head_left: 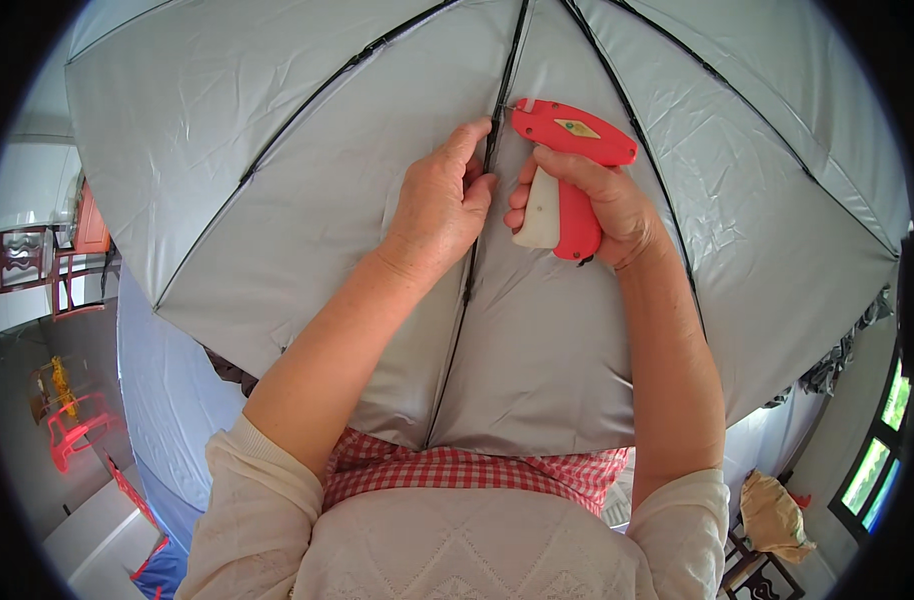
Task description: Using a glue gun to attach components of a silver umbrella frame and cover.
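A room curves round the rim of the frame, its window [867, 478] at the lower right. Across the upper and middle frame spreads a silver-grey umbrella canopy [567, 340], crossed near its centre by a dark rib [469, 275]. The right hand [605, 205] has its fingers wrapped round a red-and-white tagging gun [577, 130], whose thin tip points left at the rib. The left hand [435, 200] has forefinger and thumb at the rib, slightly parted; whether they pinch it cannot be told. The step in hand seems to be lining up the tip; the next move likely calls for a steady rib and a careful squeeze. Below lies a red checked cloth [437, 470].
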`<action>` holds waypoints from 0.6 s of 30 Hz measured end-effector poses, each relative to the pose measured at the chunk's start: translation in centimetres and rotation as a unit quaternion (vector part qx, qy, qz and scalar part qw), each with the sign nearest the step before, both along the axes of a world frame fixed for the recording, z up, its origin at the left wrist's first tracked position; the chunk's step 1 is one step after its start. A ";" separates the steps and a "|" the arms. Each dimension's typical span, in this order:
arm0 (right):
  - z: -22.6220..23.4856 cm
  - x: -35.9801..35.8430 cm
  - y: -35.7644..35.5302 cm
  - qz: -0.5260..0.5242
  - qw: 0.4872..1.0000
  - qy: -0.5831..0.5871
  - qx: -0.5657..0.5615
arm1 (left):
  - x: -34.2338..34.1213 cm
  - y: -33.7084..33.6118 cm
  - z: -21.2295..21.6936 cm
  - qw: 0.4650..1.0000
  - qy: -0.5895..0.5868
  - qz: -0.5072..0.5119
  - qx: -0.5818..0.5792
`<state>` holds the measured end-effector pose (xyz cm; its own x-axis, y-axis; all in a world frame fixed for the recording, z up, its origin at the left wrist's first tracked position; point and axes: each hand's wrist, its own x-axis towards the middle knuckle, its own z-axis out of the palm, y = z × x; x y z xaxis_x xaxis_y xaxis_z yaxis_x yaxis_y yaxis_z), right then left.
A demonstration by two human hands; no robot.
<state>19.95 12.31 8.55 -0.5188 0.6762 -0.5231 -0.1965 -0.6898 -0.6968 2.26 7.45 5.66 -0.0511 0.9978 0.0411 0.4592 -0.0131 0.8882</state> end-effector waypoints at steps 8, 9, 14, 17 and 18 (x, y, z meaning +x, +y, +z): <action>-0.2 -0.1 0.6 0.052 0.996 -0.043 0.064 | 0.5 -0.3 0.1 0.999 0.026 0.015 -0.017; -0.5 -0.1 0.7 0.043 0.994 -0.061 0.080 | 0.5 -0.2 0.0 0.999 0.038 0.014 0.005; 0.2 2.6 -2.3 -0.073 0.995 0.061 0.036 | 0.6 -3.0 0.9 0.982 0.189 0.023 0.004; 0.1 2.1 -8.8 -0.149 0.987 0.053 -0.037 | 0.5 -7.6 0.1 0.925 0.352 -0.078 -0.118; -0.4 1.5 -11.2 -0.128 0.988 0.068 -0.057 | 0.6 -8.3 -0.3 0.919 0.367 -0.073 -0.124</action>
